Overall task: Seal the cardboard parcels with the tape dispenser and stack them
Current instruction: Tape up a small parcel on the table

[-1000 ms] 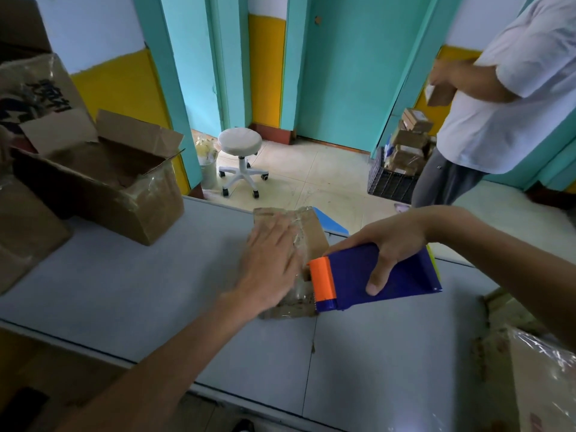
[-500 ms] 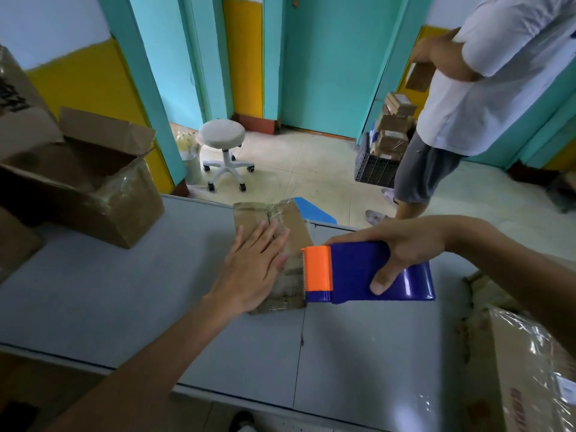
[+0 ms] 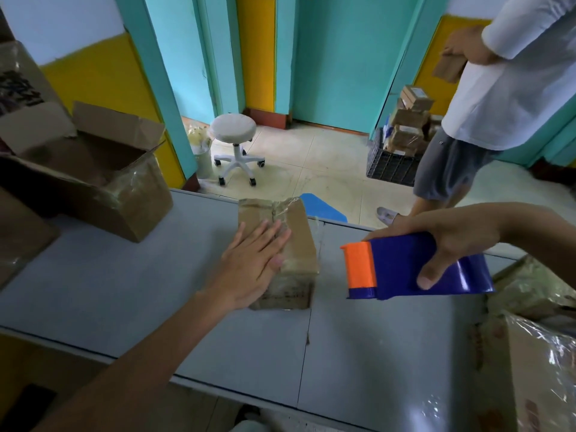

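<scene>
The grey table [image 3: 124,291] carries 1 taped cardboard parcel [image 3: 299,232] near its far edge, the blue-and-orange tape dispenser [image 3: 399,266] is apart to the parcel's right, enclosed in the grip of the right hand [image 3: 452,235], and the left hand [image 3: 252,266] rests flat, fingers straight, on the parcel's top.

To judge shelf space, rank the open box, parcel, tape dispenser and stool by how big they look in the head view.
Largest: open box.
Next: dispenser and parcel look about alike; the dispenser is held nearer the camera, so they are left unranked.
Smallest: stool, though it stands farthest off, so its true size is unsure.
</scene>
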Demonstrator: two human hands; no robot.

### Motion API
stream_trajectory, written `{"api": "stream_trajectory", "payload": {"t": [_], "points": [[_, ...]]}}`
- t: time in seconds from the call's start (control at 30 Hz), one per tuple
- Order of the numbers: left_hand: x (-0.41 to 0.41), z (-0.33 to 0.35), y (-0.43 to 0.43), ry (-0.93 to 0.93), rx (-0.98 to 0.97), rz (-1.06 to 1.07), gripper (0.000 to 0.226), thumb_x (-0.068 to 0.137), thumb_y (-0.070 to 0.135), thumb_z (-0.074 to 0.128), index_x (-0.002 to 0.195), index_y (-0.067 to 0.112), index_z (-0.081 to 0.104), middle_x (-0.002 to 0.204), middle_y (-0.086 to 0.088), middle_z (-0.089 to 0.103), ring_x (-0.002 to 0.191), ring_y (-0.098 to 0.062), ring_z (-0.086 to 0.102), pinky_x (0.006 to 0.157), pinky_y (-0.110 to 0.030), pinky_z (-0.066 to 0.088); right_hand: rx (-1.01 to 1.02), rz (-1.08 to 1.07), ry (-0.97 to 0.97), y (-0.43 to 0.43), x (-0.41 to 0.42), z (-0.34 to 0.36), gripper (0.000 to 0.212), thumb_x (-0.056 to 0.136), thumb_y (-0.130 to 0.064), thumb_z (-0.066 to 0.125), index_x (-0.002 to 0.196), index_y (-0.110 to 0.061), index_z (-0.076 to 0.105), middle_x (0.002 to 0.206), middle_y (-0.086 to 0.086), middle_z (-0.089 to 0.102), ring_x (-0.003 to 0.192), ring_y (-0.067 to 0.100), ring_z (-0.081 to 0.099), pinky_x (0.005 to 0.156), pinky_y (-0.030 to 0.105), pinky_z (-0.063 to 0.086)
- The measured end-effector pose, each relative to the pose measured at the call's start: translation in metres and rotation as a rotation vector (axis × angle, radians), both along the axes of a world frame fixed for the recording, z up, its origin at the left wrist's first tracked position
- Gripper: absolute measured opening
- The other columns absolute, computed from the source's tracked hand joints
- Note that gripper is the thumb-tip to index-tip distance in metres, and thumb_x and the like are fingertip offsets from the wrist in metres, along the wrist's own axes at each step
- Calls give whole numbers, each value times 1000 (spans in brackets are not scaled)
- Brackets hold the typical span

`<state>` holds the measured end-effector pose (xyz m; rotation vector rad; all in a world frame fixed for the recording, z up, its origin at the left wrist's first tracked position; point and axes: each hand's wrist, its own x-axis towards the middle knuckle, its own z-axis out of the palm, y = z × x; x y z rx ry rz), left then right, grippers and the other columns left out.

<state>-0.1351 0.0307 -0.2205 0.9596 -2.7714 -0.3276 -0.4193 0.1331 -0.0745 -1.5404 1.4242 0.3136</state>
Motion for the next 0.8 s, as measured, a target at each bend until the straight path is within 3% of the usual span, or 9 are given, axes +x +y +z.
{"api": "stream_trajectory", "payload": {"t": [0.1, 0.23, 0.37, 0.5, 0.63, 0.7, 0.8], "points": [[-5, -1, 0, 9, -13, -8, 65, 86, 59, -11, 144, 33, 5, 150, 16, 0, 139, -1, -8, 109, -24, -23, 3, -29, 44, 0, -2, -11, 65, 68, -36, 75, 111, -62, 34, 111, -15, 58, 101, 10, 60, 72, 15, 51], [-8, -1, 2, 32, -17, -15, 63, 87, 58, -8, 143, 33, 6, 150, 16, 2, 139, -1, -6, 111, -28, -18, 31, -63, 50, -5, -1, -34, 67, 77, -28, 74, 114, -64, 30, 110, -15, 58, 100, 12, 60, 67, 12, 49], [-9, -2, 3, 62, -22, -6, 67, 86, 61, -10, 143, 31, 9, 150, 14, 7, 139, -3, -2, 114, -33, -12, 58, -79, -15, -20, 8, -60, 62, 79, -25, 72, 112, -62, 34, 111, -18, 58, 103, 13, 59, 76, 18, 50], [-14, -4, 3, 73, -26, 18, 60, 89, 53, 1, 142, 28, 12, 150, 12, 8, 141, -7, 1, 113, -33, -15, 60, -90, -60, -27, 13, -69, 58, 80, -24, 72, 111, -59, 37, 114, -18, 57, 105, 13, 58, 77, 18, 50], [-13, -6, -1, 64, -27, 21, 60, 87, 52, 0, 142, 29, 10, 149, 12, 8, 140, -5, 0, 112, -33, -16, -2, -90, -54, -21, 16, -67, 68, 74, -33, 76, 120, -58, 32, 120, -14, 55, 108, 14, 56, 81, 21, 47], [-14, -4, -4, 57, -21, 4, 61, 86, 53, -1, 141, 29, 9, 149, 13, 6, 139, -5, -2, 112, -33, -16, -68, -75, 20, -23, 21, -66, 74, 77, -32, 75, 131, -53, 28, 128, -9, 52, 111, 14, 52, 86, 26, 45], [-19, 1, -5, 29, -31, -92, 61, 85, 53, -2, 141, 30, 6, 150, 12, 6, 138, -3, -4, 111, -32, -18, -166, 60, 325, -28, 42, -86, 81, 80, -30, 72, 145, -39, 23, 139, -3, 45, 119, 23, 47, 88, 36, 44]]}}
